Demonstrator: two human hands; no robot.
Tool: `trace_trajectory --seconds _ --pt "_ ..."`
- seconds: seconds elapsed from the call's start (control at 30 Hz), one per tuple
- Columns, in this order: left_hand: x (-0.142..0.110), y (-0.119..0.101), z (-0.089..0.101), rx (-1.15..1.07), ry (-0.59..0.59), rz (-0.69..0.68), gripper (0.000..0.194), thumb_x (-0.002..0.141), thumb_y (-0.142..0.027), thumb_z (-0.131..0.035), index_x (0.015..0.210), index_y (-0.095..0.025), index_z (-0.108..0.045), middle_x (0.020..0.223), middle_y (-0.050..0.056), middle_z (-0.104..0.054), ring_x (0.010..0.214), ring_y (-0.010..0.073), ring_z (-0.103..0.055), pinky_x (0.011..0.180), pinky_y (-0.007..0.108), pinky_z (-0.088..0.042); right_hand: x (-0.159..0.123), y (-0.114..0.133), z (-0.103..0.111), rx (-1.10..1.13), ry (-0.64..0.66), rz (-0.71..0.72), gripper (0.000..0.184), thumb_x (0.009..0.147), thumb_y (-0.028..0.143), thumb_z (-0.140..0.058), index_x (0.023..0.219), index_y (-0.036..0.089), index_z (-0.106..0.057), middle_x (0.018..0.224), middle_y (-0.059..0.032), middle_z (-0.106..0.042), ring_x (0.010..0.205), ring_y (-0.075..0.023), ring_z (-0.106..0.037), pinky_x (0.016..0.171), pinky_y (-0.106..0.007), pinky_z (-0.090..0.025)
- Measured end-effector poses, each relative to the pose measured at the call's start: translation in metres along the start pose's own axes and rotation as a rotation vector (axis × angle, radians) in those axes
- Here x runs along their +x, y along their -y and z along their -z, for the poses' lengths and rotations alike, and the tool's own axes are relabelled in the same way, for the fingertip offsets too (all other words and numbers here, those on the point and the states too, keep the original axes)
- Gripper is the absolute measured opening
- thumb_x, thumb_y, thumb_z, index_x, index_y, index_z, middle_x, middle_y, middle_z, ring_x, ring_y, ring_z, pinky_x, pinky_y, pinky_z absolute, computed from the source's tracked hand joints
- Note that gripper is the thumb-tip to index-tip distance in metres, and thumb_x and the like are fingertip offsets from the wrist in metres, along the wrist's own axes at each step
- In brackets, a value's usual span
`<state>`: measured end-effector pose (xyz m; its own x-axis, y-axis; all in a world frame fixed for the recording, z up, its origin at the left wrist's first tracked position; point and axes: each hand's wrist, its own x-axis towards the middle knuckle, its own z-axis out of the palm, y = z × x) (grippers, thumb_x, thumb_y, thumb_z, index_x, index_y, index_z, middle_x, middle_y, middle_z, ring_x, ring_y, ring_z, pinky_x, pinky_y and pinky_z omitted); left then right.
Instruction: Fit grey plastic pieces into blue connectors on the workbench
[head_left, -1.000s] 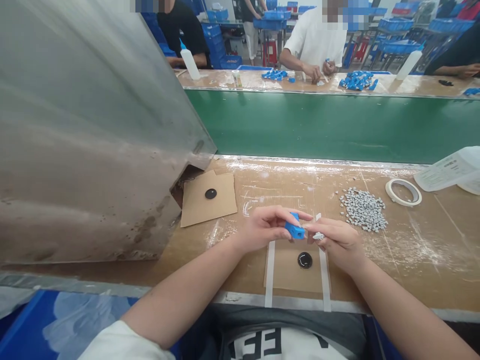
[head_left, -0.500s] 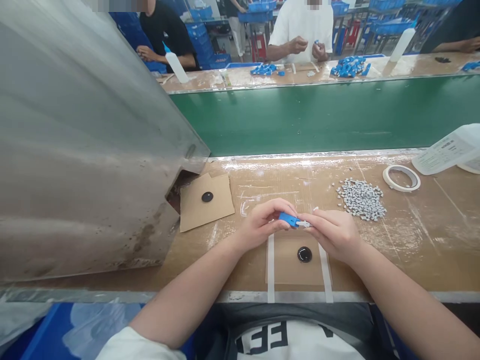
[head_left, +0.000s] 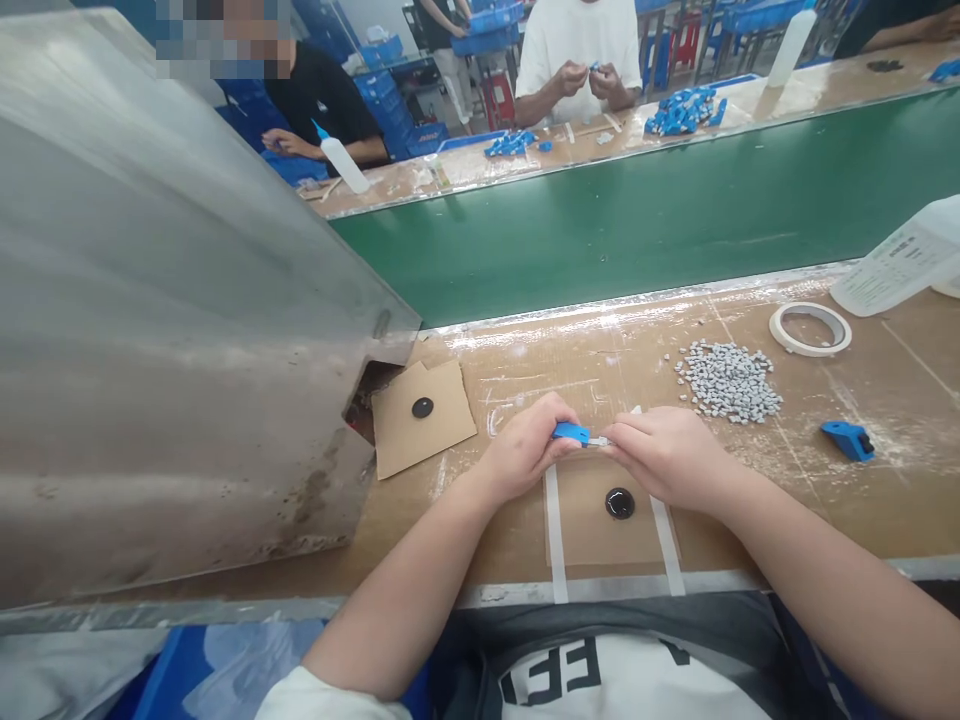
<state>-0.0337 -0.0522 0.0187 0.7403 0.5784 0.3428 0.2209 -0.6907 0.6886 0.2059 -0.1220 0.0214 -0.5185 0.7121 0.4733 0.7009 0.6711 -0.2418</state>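
A small blue plastic part (head_left: 571, 433) is pinched between the thumb and fingers of my left hand (head_left: 529, 445). From its right end a thin silvery-white piece (head_left: 598, 441) sticks out. My right hand (head_left: 667, 450) closes its fingertips on the far end of that piece, so its tip is hidden. Both hands are held above a taped-down sheet (head_left: 581, 535), just beyond a shiny black round blob (head_left: 620, 503) on it. To the right of the hands lies a heap of tiny grey pieces (head_left: 731, 382).
A second blue part (head_left: 847, 440) lies at right, near a tape roll (head_left: 780, 335) and a tilted translucent jug (head_left: 892, 265). At left, a big metal panel (head_left: 187, 330) rises beside cardboard (head_left: 397, 445) bearing a black disc (head_left: 422, 407). Co-workers sit beyond the green strip (head_left: 600, 235).
My view has tilted and shifted slightly. The blue part in my left hand has turned flatter, and my right fingertips cover more of the silvery-white piece. A second blue part now shows at right.
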Motion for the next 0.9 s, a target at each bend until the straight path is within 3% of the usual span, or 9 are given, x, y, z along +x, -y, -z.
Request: trace_trajectory --seconds 0.23,0.4,0.6,0.73,0.83,0.9 --pt "-0.002 -0.005 -0.009 0.227 -0.042 0.053 0.040 0.109 -0.052 -0.027 0.101 -0.020 -0.050 0.085 0.003 -0.059 0.071 0.0165 -0.056 0.066 0.029 -0.041 -0.002 0.002 -0.012 0.297 0.083 -0.211 0.042 0.114 0.042 -0.027 0.085 0.021 -0.050 0.073 -0.0002 -0.058 0.059 -0.0152 -0.049 0.058 -0.028 -0.026" --pt "-0.002 -0.011 -0.018 0.309 -0.030 0.155 0.038 0.109 -0.050 -0.027 0.100 -0.021 -0.051 0.084 0.002 -0.063 0.072 0.0180 -0.060 0.067 0.030 -0.042 0.000 0.003 -0.014 0.375 0.158 -0.322 0.046 0.112 0.050 -0.023 0.080 0.022 -0.040 0.070 0.0008 -0.051 0.058 -0.0157 -0.042 0.058 -0.028 -0.025" --pt "0.003 -0.016 -0.022 0.251 -0.040 0.271 0.037 0.106 -0.050 -0.034 0.092 -0.021 -0.052 0.078 0.001 -0.061 0.069 0.0173 -0.056 0.066 0.030 -0.039 0.003 0.000 -0.015 0.473 0.182 -0.389 0.046 0.111 0.053 -0.025 0.079 0.022 -0.039 0.071 0.0010 -0.051 0.062 -0.0160 -0.046 0.061 -0.027 -0.028" --pt "0.009 -0.019 -0.021 0.021 -0.123 0.415 0.040 0.104 -0.045 -0.038 0.072 -0.021 -0.043 0.066 -0.003 -0.049 0.061 0.0133 -0.047 0.062 0.028 -0.035 0.003 -0.005 -0.013 0.517 0.092 -0.357 0.044 0.113 0.048 -0.029 0.084 0.022 -0.049 0.075 0.0010 -0.057 0.069 -0.0155 -0.055 0.065 -0.026 -0.035" --pt "0.009 -0.017 -0.022 -0.123 -0.140 0.513 0.043 0.102 -0.043 -0.037 0.065 -0.021 -0.036 0.061 -0.003 -0.043 0.058 0.0126 -0.042 0.059 0.028 -0.034 0.002 -0.007 -0.012 0.321 0.005 -0.204 0.037 0.114 0.043 -0.030 0.103 0.021 -0.057 0.086 -0.0022 -0.063 0.073 -0.0162 -0.058 0.064 -0.027 -0.035" --pt "0.009 -0.016 -0.023 -0.231 -0.133 0.571 0.043 0.101 -0.046 -0.037 0.065 -0.021 -0.036 0.060 -0.003 -0.042 0.057 0.0125 -0.040 0.056 0.027 -0.033 0.002 -0.008 -0.013 0.155 -0.009 -0.097 0.038 0.115 0.041 -0.030 0.103 0.019 -0.059 0.086 -0.0041 -0.063 0.071 -0.0168 -0.057 0.061 -0.028 -0.032"
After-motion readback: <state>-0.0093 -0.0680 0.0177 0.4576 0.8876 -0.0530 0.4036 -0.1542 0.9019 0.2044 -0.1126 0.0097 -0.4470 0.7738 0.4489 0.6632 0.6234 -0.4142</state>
